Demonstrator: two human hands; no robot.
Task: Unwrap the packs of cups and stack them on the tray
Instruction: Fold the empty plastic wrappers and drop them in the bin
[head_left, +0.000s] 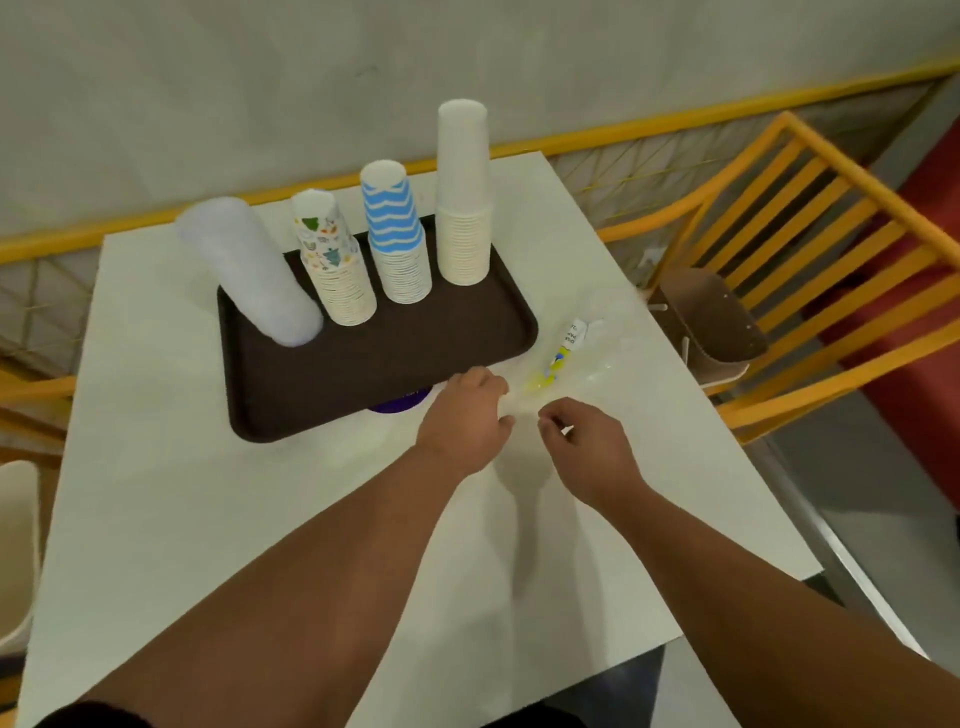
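Tray (291, 415): carried four upside-down cup stacks (400, 239).
Left hand (465, 415), right hand (582, 441): both pinched the clear wrapper (571, 358) on the counter (208, 519).

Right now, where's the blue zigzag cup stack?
In the head view, the blue zigzag cup stack stands upside down on the far side of the brown tray, third from the left, between the patterned cup stack and the tall white cup stack.
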